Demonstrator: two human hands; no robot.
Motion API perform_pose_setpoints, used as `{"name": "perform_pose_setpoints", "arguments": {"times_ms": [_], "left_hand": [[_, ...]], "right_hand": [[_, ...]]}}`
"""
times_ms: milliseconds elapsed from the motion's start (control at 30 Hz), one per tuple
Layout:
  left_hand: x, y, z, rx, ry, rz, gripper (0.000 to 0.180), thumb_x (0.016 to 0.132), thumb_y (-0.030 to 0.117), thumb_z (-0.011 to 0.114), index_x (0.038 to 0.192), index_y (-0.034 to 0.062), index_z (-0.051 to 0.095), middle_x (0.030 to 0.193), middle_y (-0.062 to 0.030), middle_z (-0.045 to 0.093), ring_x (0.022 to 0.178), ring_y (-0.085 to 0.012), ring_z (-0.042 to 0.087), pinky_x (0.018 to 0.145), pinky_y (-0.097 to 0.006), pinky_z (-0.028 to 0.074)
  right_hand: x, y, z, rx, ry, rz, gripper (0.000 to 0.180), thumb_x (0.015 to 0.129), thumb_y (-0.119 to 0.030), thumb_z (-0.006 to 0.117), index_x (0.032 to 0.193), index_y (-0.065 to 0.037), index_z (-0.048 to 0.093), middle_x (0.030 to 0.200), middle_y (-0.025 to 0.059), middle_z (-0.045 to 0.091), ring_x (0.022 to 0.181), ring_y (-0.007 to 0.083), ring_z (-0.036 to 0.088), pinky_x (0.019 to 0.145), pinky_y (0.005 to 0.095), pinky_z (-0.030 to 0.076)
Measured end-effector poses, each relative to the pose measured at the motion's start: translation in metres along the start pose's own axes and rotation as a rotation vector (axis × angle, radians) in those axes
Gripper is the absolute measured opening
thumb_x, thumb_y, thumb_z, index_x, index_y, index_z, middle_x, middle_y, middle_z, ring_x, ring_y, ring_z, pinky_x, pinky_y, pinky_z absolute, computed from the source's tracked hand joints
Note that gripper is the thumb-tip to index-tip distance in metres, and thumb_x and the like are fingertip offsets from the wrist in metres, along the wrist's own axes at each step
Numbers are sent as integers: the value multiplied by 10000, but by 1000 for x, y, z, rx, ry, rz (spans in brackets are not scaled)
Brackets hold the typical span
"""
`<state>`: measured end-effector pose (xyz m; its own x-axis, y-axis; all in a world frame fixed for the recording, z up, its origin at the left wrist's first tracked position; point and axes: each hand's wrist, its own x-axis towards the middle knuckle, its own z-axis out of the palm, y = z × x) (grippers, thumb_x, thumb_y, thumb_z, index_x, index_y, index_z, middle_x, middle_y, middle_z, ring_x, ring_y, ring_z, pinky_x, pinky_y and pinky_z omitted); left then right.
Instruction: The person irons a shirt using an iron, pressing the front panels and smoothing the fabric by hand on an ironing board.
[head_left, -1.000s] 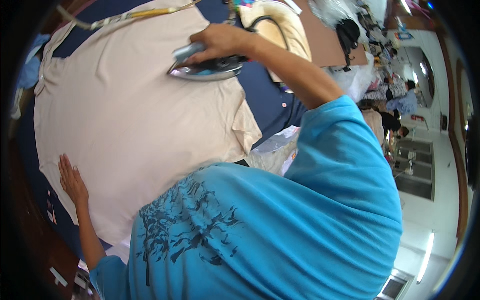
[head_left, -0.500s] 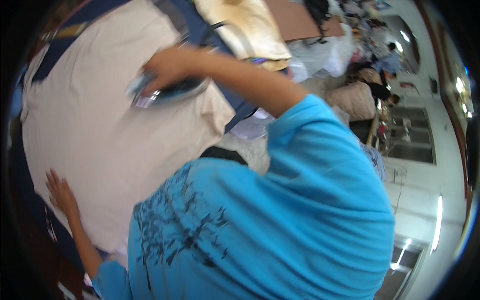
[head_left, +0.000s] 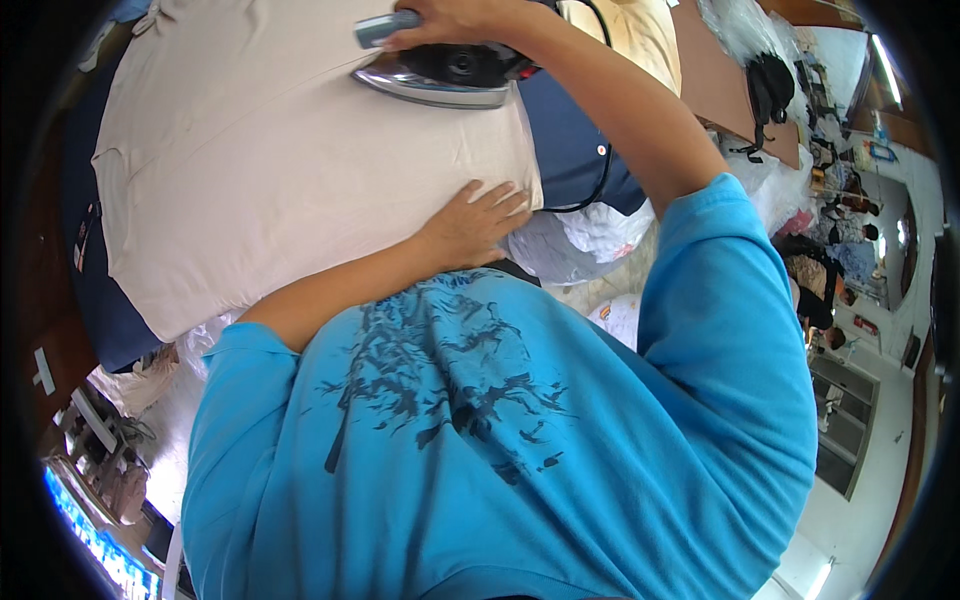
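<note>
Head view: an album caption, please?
Right hand grips an iron on pale cloth; left hand lies spread upon it.

The right grip (head_left: 440, 20) holds an iron (head_left: 450, 68) on pale cloth (head_left: 270, 160), the left grip (head_left: 470, 225) spread flat there.

Past the right edge of the navy-covered table (head_left: 568, 140) lies a flat brown surface (head_left: 708, 75). Farther right, a white wall (head_left: 896, 415) holds a grey-framed window (head_left: 838, 428), and a lit tube (head_left: 886, 72) glows. Pale floor (head_left: 580, 297) shows beyond the near edge, a bright bluish panel (head_left: 95, 545) beyond the near left corner.
</note>
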<state>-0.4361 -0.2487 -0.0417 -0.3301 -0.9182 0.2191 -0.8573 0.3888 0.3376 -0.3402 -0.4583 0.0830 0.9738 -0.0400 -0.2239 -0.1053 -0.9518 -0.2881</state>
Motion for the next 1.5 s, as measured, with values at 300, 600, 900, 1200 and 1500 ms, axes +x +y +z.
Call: {"name": "perform_pose_setpoints", "arguments": {"times_ms": [300,600,900,1200,1500], "left_hand": [[22,4,12,-197,248,-25,247,707,113,534,945,117,602,909,-4,619,809,-170,577,679,-299,462],[14,-7,10,-470,148,-4,305,789,146,536,1089,121,586,972,-71,633,821,-252,617,695,-345,497],[-130,-144,-87,-55,792,-808,215,790,70,542,983,77,638,991,-124,634,911,-280,601,809,-354,477],[-281,-299,-197,512,399,-1175,259,840,170,514,1079,86,569,1135,-87,559,1005,-284,552,838,-379,450],[-325,-516,-224,194,395,-1441,634,801,394,557,1284,12,407,1187,-206,528,1091,-309,519,917,-368,410]], "right_hand": [[-40,-27,22,19,-62,-3,644,718,-632,517,980,-52,616,849,183,640,806,350,613,717,421,475],[-80,52,0,69,179,307,638,780,-497,543,1060,76,552,1001,279,587,929,379,578,826,411,438],[-151,111,-64,346,347,691,579,754,-451,597,1091,19,575,906,181,634,836,235,610,750,350,451],[-157,278,-45,14,488,852,792,602,-375,706,1190,82,438,1044,287,566,962,367,578,827,400,444],[60,206,18,-146,410,731,735,785,-496,552,1295,9,391,1101,243,568,1047,340,550,907,378,412]]}}
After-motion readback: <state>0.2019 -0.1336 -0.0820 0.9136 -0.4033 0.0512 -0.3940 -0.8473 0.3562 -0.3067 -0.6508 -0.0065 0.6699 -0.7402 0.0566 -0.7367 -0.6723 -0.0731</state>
